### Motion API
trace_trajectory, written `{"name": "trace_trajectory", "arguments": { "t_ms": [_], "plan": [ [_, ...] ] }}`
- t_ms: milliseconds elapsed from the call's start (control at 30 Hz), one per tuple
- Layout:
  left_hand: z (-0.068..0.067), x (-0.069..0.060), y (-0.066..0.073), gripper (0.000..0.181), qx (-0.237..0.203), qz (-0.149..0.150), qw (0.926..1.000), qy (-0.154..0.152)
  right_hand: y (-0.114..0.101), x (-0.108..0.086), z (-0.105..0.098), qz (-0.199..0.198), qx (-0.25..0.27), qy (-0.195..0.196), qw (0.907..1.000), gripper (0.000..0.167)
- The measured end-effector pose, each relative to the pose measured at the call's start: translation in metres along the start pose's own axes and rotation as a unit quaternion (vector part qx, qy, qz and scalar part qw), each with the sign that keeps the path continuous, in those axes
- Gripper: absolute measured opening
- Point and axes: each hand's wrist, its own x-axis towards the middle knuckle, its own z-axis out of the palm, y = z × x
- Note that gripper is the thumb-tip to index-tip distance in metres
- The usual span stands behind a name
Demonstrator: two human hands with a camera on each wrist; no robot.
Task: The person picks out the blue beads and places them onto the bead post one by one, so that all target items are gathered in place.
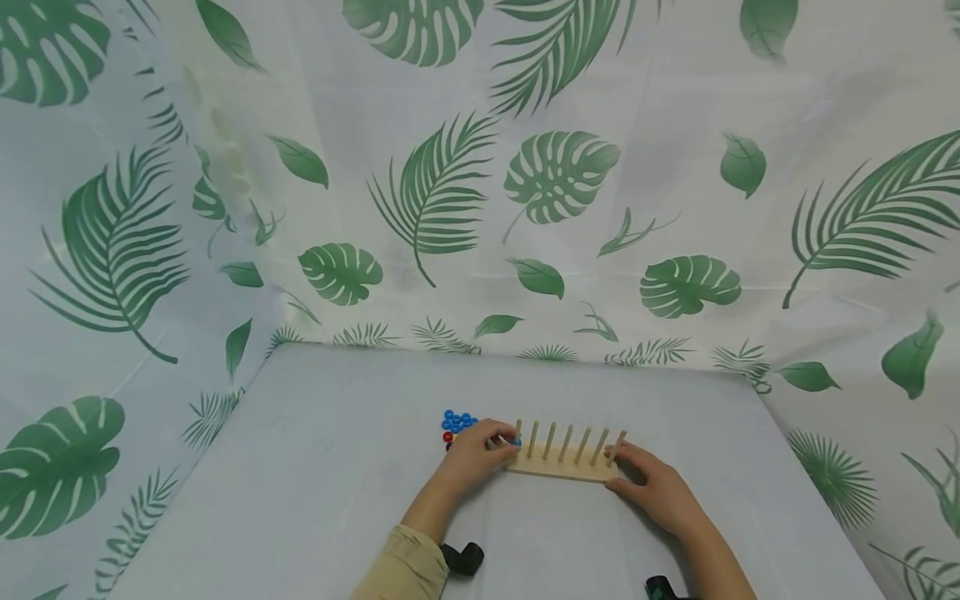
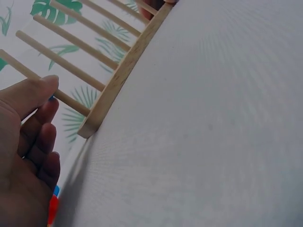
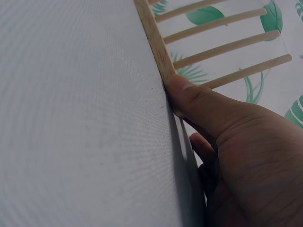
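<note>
Left of the hands, on the pale cloth, lies a loose cluster of beads: blue beads at the back and a red bead nearer; the left hand partly covers the group, so its full count cannot be told. The left hand, bent at the knuckles, pinches a small blue bead between thumb and index finger at the leftmost peg. Whether this bead is around the peg or just beside it cannot be told, since the fingertips hide most of it. The wooden pegboard stands flat on the cloth between the hands, its seven pegs upright in one row. No bead is seated at the foot of the leftmost peg, and the middle pegs are bare. At the far right, the rightmost peg also shows no bead along its visible length; here the right hand grips the end of the board, its thumb against the near edge. The hands are well apart. Stage, as judged from this arrangement: the threading is at its very start, with one bead in hand and the others not yet placed.
</note>
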Motion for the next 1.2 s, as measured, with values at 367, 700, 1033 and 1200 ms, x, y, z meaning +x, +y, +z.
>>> {"name": "trace_trajectory", "arguments": {
  "t_ms": [367, 700, 1033, 1200],
  "plan": [
    [-0.0039, 0.0047, -0.0070, 0.022, 0.048, 0.035, 0.9978, -0.028, -0.0031, -0.0008, -0.0013, 0.001, 0.001, -0.002, 1.0000, 0.062],
    [-0.0023, 0.0030, -0.0044, 0.022, 0.046, 0.025, 0.9980, -0.036, -0.0029, -0.0016, -0.0020, 0.003, -0.003, -0.003, 1.0000, 0.061],
    [0.0003, 0.0029, -0.0069, 0.022, 0.046, 0.030, 0.9979, -0.034, -0.0038, -0.0016, -0.0024, -0.003, -0.004, 0.000, 1.0000, 0.058],
    [0.0011, 0.0028, -0.0079, 0.022, 0.059, 0.037, 0.9970, -0.033, -0.0034, -0.0017, -0.0021, -0.004, -0.001, -0.002, 1.0000, 0.058]
  ]
}}
